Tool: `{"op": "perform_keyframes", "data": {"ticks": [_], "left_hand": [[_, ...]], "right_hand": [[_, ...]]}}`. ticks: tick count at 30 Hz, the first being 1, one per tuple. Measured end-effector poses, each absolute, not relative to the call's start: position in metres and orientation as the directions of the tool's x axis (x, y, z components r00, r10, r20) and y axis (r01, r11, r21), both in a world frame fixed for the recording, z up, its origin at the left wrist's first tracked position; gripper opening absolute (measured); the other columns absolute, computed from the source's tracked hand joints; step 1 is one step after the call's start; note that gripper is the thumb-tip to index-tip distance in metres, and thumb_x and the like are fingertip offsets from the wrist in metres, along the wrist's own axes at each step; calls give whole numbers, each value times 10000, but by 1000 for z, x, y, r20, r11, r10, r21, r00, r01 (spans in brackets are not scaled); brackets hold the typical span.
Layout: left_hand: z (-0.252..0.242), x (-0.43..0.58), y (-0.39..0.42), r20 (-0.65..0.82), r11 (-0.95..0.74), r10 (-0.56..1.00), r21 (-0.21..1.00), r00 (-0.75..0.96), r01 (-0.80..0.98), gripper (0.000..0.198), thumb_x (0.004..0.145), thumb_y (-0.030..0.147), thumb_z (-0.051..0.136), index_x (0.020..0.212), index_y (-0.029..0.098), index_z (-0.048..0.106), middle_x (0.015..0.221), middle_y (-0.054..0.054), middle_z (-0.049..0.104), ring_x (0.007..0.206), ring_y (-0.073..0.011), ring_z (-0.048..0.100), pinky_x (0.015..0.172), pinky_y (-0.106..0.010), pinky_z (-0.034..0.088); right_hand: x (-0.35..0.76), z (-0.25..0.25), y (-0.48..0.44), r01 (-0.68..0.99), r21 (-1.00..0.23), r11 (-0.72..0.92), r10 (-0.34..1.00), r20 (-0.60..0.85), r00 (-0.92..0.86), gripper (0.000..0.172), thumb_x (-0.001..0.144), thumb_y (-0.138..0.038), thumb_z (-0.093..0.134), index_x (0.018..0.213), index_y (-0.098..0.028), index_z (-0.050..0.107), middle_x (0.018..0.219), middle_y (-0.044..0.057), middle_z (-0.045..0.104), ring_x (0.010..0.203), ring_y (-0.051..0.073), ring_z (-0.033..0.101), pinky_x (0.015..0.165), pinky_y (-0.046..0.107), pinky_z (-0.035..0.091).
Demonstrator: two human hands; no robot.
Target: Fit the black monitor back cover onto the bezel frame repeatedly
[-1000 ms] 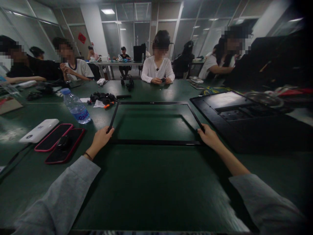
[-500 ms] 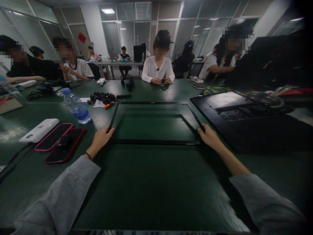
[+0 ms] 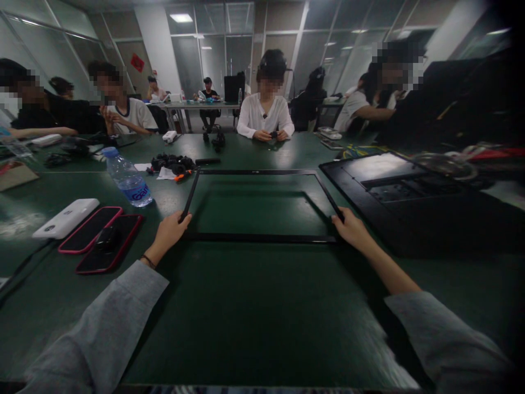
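A thin black rectangular frame (image 3: 262,238) is held above the green table (image 3: 246,312), with its open middle showing the tabletop and a shadow beneath. My left hand (image 3: 170,231) is closed on its left side, near the lower corner. On the right side, my right hand (image 3: 351,227) grips the frame at about the same height, thumb on top. To the right lies a large black panel (image 3: 410,202) with a recessed middle, close to my right hand but apart from it.
Left of my hands are a water bottle (image 3: 130,183), a white power bank (image 3: 65,218) and two red-edged phones (image 3: 88,230), one bearing a small black object. Black cables (image 3: 172,164) lie farther back. A person (image 3: 266,115) sits opposite; others sit at both sides.
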State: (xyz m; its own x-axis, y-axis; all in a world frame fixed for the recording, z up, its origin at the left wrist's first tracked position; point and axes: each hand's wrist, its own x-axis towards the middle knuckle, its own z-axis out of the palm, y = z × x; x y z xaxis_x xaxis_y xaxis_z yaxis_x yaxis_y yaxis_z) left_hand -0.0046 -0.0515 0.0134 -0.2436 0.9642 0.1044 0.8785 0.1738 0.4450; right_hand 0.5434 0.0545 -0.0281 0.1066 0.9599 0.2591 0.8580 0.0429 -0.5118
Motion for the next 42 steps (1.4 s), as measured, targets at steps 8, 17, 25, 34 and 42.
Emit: {"op": "perform_keyframes", "data": {"ticks": [8, 17, 25, 34, 42], "left_hand": [[14, -4, -52, 102, 182, 962, 446, -252, 877, 429, 954, 545, 402, 910, 203, 656, 828, -50, 717, 772, -219, 654, 677, -303, 404], [12, -5, -51, 104, 180, 962, 453, -252, 873, 432, 956, 539, 412, 958, 201, 681, 815, -45, 729, 789, -223, 667, 685, -300, 415], [12, -6, -51, 99, 178, 963, 463, -250, 868, 459, 953, 550, 410, 997, 189, 691, 817, -47, 719, 777, -220, 661, 680, -301, 405], [9, -7, -50, 116, 168, 962, 457, -245, 874, 459, 945, 560, 406, 1007, 208, 694, 790, -39, 709, 777, -224, 651, 676, -298, 394], [11, -7, -51, 104, 169, 965, 457, -241, 873, 439, 951, 565, 401, 920, 215, 664, 787, -34, 715, 763, -218, 659, 667, -296, 401]], "right_hand": [[544, -29, 55, 855, -517, 46, 957, 268, 111, 487, 915, -324, 499, 1318, -75, 611, 1166, 225, 724, 1117, 382, 698, 1010, 516, 519], [543, -26, 53, 851, -525, 33, 959, 258, 121, 472, 914, -331, 505, 1300, -85, 616, 1115, 206, 731, 1098, 361, 703, 995, 477, 527], [543, -25, 52, 866, -500, 35, 968, 231, 95, 540, 930, -349, 466, 1359, -40, 573, 1147, 239, 715, 1134, 385, 687, 994, 480, 522], [547, -31, 56, 864, -502, 49, 960, 263, 98, 493, 903, -366, 479, 1297, -98, 606, 1078, 203, 734, 1070, 378, 704, 960, 501, 537], [546, -28, 55, 864, -502, 46, 958, 268, 105, 476, 887, -373, 486, 1264, -113, 617, 1023, 190, 733, 1036, 377, 703, 934, 494, 540]]}}
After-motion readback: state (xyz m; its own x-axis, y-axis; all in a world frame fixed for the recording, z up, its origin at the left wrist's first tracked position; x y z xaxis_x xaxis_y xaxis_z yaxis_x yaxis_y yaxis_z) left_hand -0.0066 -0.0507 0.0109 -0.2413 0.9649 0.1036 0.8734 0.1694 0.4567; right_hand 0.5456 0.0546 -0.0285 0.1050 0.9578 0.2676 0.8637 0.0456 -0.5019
